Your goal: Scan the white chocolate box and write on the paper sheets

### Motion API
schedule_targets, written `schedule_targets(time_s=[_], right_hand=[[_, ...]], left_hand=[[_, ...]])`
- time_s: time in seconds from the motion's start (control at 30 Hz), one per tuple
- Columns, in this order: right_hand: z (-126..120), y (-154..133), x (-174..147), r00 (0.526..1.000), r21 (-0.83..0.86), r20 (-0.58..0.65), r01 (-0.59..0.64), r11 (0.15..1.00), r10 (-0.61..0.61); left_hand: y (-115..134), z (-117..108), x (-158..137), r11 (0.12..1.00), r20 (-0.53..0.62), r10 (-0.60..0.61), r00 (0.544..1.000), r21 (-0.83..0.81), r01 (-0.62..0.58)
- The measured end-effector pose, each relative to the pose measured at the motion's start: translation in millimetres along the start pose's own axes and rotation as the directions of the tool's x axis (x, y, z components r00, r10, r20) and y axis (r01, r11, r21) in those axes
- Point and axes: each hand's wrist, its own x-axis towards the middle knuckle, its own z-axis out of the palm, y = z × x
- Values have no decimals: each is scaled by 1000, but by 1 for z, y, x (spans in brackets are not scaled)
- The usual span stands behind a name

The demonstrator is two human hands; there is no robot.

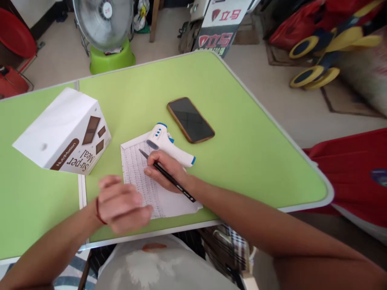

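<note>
My right hand (166, 169) grips a black pen (172, 179) between thumb and fingers, its tip pointing to the upper left over a paper sheet (140, 177). Dense rows of small dark marks cover the sheet's left part; the rest shows white. A white and blue infrared thermometer (171, 148) lies across the paper's top right, just beyond my right hand. My left hand (122, 203), slightly blurred, hovers over the paper's lower left. Its fingers are curled in, with nothing visible in them, and a thin red cord (99, 211) circles the wrist.
On the green table (248, 161), a phone in a brown case (191, 119) lies beyond the thermometer. A white box (65, 131) stands to the left. Past the far edge are a fan (104, 24) on a green stool (112, 58); a red chair (353, 173) is at right.
</note>
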Motion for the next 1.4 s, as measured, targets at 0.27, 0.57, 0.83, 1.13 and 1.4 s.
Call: schedule_targets(time_s=[0.27,0.57,0.83,1.13,1.4], right_hand=[[5,-2,12,977,131,-29,-207,969,213],[5,-4,20,926,210,13,-371,905,377],[16,-14,29,913,208,31,-405,891,408],[19,-13,9,971,73,81,-230,970,224],[25,-9,6,971,-21,64,-228,974,229]], left_hand=[[33,36,-9,858,-22,450,893,-267,-439],[33,37,-4,903,638,296,711,-429,9],[39,37,-9,763,587,280,760,-616,195],[33,40,-6,658,594,190,782,-668,348],[32,38,-2,641,559,192,806,-693,328]])
